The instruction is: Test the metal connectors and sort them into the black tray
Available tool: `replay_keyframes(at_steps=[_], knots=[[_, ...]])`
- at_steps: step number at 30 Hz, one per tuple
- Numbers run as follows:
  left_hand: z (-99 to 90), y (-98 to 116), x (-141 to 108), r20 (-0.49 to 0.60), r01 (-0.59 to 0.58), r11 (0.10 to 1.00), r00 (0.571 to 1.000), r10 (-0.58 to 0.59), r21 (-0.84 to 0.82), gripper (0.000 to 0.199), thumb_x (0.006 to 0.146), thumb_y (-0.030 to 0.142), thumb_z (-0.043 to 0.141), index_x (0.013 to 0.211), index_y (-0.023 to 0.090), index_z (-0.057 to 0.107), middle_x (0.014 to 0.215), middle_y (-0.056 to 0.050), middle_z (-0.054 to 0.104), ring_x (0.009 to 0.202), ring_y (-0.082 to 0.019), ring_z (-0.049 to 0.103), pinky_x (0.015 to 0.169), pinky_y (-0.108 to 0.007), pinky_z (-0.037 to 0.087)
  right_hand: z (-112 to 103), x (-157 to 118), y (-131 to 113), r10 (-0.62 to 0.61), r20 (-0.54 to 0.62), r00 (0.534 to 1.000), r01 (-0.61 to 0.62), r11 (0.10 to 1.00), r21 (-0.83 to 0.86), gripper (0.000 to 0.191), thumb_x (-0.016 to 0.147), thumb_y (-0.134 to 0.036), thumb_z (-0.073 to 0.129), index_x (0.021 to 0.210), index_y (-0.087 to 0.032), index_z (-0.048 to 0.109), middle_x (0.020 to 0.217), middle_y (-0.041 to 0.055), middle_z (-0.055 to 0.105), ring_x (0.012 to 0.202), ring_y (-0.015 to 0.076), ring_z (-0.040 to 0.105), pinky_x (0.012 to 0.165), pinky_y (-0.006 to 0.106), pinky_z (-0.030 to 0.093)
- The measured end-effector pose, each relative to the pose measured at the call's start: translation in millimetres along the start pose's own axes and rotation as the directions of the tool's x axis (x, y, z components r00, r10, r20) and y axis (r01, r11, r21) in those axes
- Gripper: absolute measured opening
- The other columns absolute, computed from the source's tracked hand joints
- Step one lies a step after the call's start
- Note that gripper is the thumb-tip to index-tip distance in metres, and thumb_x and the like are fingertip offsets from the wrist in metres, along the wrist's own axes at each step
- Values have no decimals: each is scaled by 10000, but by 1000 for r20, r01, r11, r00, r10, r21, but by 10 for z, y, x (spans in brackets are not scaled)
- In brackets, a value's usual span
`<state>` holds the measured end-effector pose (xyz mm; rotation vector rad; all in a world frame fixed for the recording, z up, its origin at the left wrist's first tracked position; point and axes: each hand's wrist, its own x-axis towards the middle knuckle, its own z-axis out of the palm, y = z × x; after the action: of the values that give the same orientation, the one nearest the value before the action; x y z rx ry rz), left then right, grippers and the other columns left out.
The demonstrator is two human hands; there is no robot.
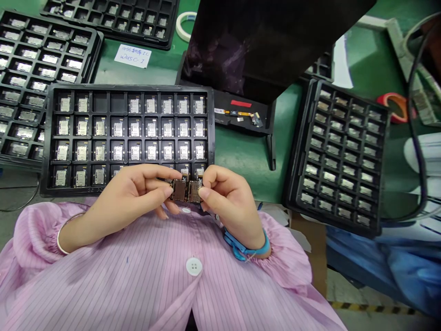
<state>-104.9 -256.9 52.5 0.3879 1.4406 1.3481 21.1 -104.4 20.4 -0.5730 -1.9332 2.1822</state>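
Observation:
Two small circuit boards with metal card-slot covers are held side by side over the near edge of a black compartment tray (pixel 132 87). My left hand (pixel 138 193) pinches the left circuit board (pixel 179 189) between thumb and fingers. Between the thumb and curled forefinger of my right hand (pixel 229 197) is the right circuit board (pixel 194 191). The boards sit close together; whether they touch I cannot tell. Similar boards fill most of the tray's pockets, and two pockets (pixel 109 103) in the back row hold none. My fingers hide part of the front row.
More board-filled trays stand at left (pixel 51 55), back left (pixel 138 23) and right (pixel 339 151). A dark screen (pixel 268 41) rises behind, with a flex cable (pixel 237 113) on its base. White tape (pixel 185 26), a handwritten note (pixel 132 56) and red tape (pixel 393 108) lie around.

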Motion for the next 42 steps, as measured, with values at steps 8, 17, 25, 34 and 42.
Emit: replay_keyframes(at_steps=[8, 17, 25, 34, 42], knots=[[-20, -16, 7, 8, -7, 1000, 1000, 7, 7, 207, 881, 203, 632, 1079, 149, 655, 733, -27, 754, 614, -131, 707, 574, -177, 567, 6, 0, -6, 11, -7, 1000, -11, 1000, -11, 204, 788, -254, 604, 665, -205, 449, 545, -62, 405, 447, 76, 386, 413, 213, 295], [-10, -13, 3, -1, -4, 1000, 1000, 5, 5, 179, 879, 182, 627, 1052, 155, 664, 706, -18, 750, 596, -119, 701, 565, -161, 561, 0, -1, 8, 16, 2, 1000, -16, 1000, -13, 195, 774, -219, 616, 669, -203, 451, 551, -65, 409, 449, 73, 395, 420, 213, 293], [-23, -29, 9, -7, -10, 999, 1000, 11, 33, 213, 860, 222, 651, 1061, 152, 674, 710, -29, 750, 580, -149, 702, 557, -203, 573, 8, -3, -7, 41, 9, 999, -40, 998, -42, 210, 772, -239, 621, 665, -206, 444, 532, -62, 427, 442, 73, 393, 415, 209, 286], [-31, -32, -8, 5, 5, 1000, 1000, -5, 3, 208, 873, 213, 643, 1068, 149, 670, 741, -37, 756, 593, -141, 706, 569, -193, 572, 26, 4, -13, 21, 9, 1000, -21, 999, -35, 214, 771, -215, 619, 654, -205, 440, 521, -69, 428, 434, 67, 374, 414, 212, 274], [-66, -65, 14, 30, 38, 999, 999, -37, -19, 239, 889, 237, 640, 1110, 146, 648, 746, -41, 761, 604, -126, 702, 595, -177, 569, 14, 15, 26, 1, 8, 1000, 0, 1000, -20, 210, 790, -215, 606, 653, -201, 447, 534, -67, 435, 439, 64, 376, 420, 217, 263]])
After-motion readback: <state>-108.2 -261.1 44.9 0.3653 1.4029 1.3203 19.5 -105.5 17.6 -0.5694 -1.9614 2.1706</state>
